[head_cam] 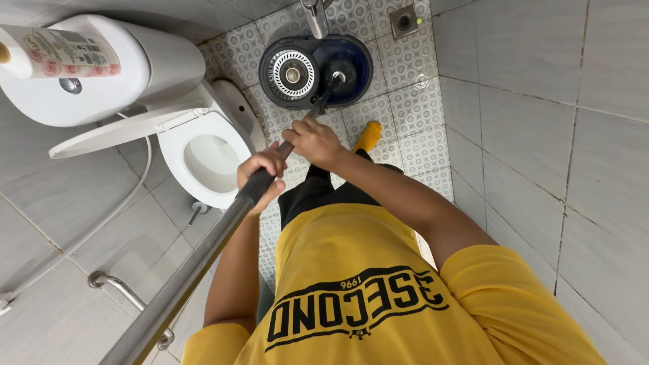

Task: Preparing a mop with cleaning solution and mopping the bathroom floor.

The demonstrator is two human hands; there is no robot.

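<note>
Currently, both hands grip the mop handle (pixel 223 226), a long grey metal pole running from the lower left up to the mop bucket (pixel 316 71) on the patterned floor tiles (pixel 412 108). The left hand (pixel 262 177) is wrapped fully around the pole; the right hand (pixel 314 143) is closed on it further down, nearer the bucket. The mop head (pixel 345 74) sits in the bucket's dark water compartment, beside the round spinner basket (pixel 292 74). Judged step: wetting the head. A transfer into the spinner would require a straight lift, then a short sideways shift. The toilet (pixel 206 159) stands just beside.
</note>
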